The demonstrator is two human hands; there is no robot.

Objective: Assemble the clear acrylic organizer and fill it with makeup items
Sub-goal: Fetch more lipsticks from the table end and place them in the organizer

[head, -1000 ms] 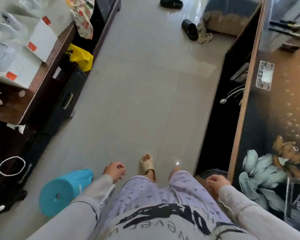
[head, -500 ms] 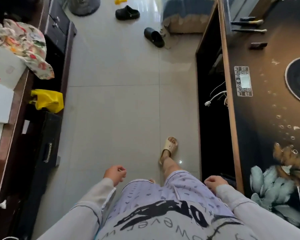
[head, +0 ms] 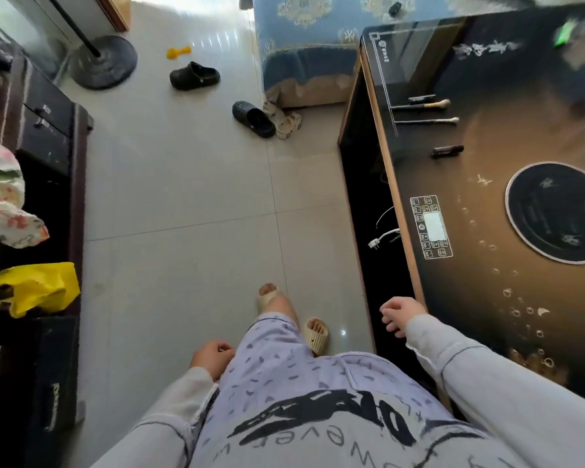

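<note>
I stand on a tiled floor beside a dark glass-topped table (head: pixel 460 292) on my right. Two makeup brushes (head: pixel 426 105) and a dark tube (head: pixel 448 151) lie on its far part. A clear acrylic panel (head: pixel 416 59) rests flat at the table's far corner. My left hand (head: pixel 211 359) hangs by my thigh with the fingers curled and nothing in it. My right hand (head: pixel 402 314) hovers at the table's near edge, fingers loosely apart, holding nothing.
The table has a round black cooktop ring (head: pixel 554 214) and a control panel (head: pixel 431 228). A dark cabinet (head: pixel 48 130) with a yellow bag (head: pixel 38 287) lines the left. Slippers (head: pixel 254 119), a fan base (head: pixel 103 62) and a blue-covered seat (head: pixel 304 45) lie ahead.
The view has swung right and forward along the table, so the brushes and acrylic panel come into sight. My right hand has lifted toward the table edge; my left stays by my thigh.
</note>
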